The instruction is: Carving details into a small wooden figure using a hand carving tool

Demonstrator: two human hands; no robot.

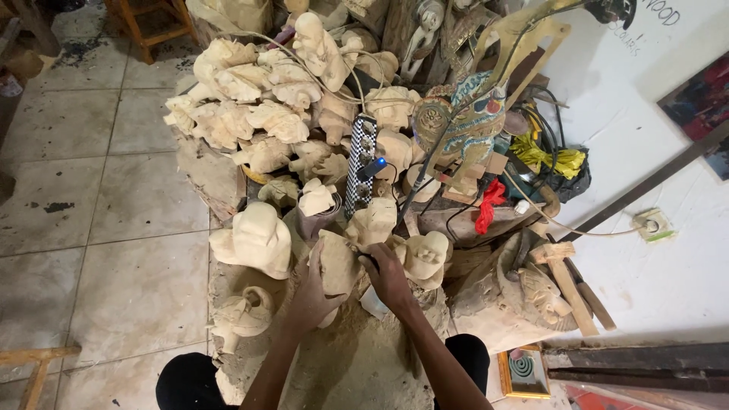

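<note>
My left hand [310, 292] grips a pale, unpainted wooden carving [336, 262] from its left side and holds it upright over a sawdust-covered work surface [357, 364]. Against the carving's right side, my right hand [387, 275] is closed around a dark tool [369, 263]; only a short dark part of it shows above the fingers. Other pale carved figures stand close by: a large one [254, 239] to the left, a small one [241, 313] lower left, and one [427, 256] just right of my right hand.
A heap of several unpainted wooden carvings [266, 91] fills the floor ahead. A checkered power strip [362, 163] with a blue plug lies among them. A painted figure [463, 121], red cloth [490, 205], wooden mallet [566, 281] and white wall [668, 250] sit right. Tiled floor [99, 228] spreads left.
</note>
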